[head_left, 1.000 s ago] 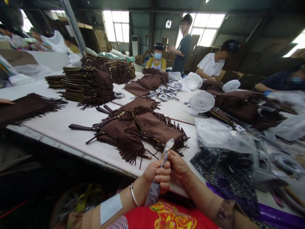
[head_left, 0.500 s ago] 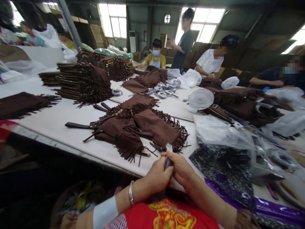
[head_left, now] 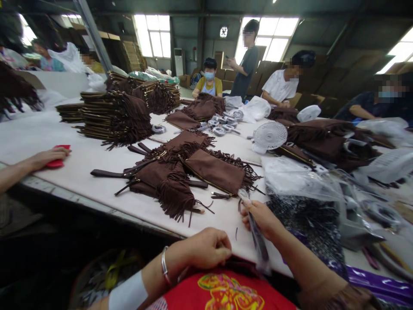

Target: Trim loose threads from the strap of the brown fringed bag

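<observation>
My right hand is closed round a long thin strap in a clear plastic sleeve, holding it over the table's near edge. My left hand is curled into a loose fist close to my red shirt, fingertips pinched together, with nothing I can make out in it. Just beyond my hands lies a heap of brown suede fringed bags with dark straps and gold zips.
The white table carries tall stacks of fringed bags, tape rolls, a small white fan, and plastic bags on the right. Another person's hand rests on a red object at the left. Several people sit opposite.
My hands have come apart: the right one keeps the sleeved strap and moved right and forward, the left drew back to my body. Another person's hand with a red object appeared at the left.
</observation>
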Available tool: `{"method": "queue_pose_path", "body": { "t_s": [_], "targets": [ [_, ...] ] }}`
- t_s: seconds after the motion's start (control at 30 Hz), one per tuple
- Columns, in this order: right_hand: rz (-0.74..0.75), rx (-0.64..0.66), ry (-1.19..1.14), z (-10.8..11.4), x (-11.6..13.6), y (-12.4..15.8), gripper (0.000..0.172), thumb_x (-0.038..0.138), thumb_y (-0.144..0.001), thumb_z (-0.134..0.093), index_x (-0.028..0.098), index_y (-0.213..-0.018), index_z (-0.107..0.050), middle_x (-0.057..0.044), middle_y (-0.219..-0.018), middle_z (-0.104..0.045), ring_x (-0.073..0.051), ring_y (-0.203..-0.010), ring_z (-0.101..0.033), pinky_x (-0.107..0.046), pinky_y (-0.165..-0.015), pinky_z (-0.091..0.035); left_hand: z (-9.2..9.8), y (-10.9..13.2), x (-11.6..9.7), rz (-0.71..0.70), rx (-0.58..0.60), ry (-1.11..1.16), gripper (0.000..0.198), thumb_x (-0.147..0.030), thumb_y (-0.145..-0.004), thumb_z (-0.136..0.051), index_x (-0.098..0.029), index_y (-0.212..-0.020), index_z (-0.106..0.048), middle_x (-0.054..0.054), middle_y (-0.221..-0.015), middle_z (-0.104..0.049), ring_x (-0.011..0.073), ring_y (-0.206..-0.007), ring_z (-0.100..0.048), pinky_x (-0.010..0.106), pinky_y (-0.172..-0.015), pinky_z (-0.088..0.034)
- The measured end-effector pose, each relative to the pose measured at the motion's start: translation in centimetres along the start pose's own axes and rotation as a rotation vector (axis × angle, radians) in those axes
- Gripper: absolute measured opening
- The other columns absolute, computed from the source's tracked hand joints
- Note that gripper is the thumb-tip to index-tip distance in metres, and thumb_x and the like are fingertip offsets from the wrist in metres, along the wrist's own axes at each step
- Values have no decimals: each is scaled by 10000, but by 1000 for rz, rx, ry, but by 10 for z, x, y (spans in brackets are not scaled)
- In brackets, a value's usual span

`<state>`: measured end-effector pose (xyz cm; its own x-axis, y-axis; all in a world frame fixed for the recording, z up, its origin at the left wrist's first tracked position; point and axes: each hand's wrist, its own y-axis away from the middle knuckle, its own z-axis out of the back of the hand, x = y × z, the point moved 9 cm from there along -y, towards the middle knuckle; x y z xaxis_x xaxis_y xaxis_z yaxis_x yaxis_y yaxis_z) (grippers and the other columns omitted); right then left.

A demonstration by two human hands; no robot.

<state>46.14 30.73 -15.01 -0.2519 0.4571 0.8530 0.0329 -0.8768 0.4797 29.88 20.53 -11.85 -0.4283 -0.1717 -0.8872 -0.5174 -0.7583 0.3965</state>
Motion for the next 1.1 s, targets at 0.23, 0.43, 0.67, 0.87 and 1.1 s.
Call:
{"method": "queue_pose_path", "body": {
  "t_s": [0.23,0.43,0.67,0.87,1.1],
  "targets": [
    [749,-317,523,4,56,48,330,314,-797,-557,157,-1078,-629,-159,-1156,-621,-294,-1080,-573,-455,-969,-433,106,-33,-36,-264,-646,-454,178,-166,-837,-496,-204,-917,-650,104,-1024,-590,240,-1017,-518,354,-992,-358],
    [122,81,91,-48,-1,30,345,428,-808,-575,159,-1023,-608,-57,-665,-670,-142,-417,-548,-255,-386,-422,92,-65,-22,-65,-613,-611,161,-83,-806,-463,-161,-734,-585,114,-775,-551,282,-884,-570,455,-911,-418],
    [-2,193,-177,-64,0,7,355,518,-793,-573,170,-728,-559,-11,-537,-599,-104,-338,-491,-173,-258,-298,48,-49,-30,-90,-566,-534,227,-301,-859,-501,-177,-712,-620,100,-668,-573,263,-697,-604,419,-762,-458],
    [-11,121,-217,-56,-9,2,259,398,-728,-655,169,-683,-543,10,-449,-573,-72,-272,-410,-151,-254,-225,49,-53,-2,28,-391,41,216,-355,-812,-548,-168,-808,-655,75,-732,-660,188,-671,-608,292,-633,-474],
    [35,106,-140,-55,-3,14,260,422,-770,-614,185,-709,-528,-32,-526,-640,-143,-344,-552,-180,-246,-309,57,-85,6,245,-384,205,373,-459,-805,-560,-127,-652,-630,54,-556,-610,148,-478,-559,245,-470,-425]
  ]
}}
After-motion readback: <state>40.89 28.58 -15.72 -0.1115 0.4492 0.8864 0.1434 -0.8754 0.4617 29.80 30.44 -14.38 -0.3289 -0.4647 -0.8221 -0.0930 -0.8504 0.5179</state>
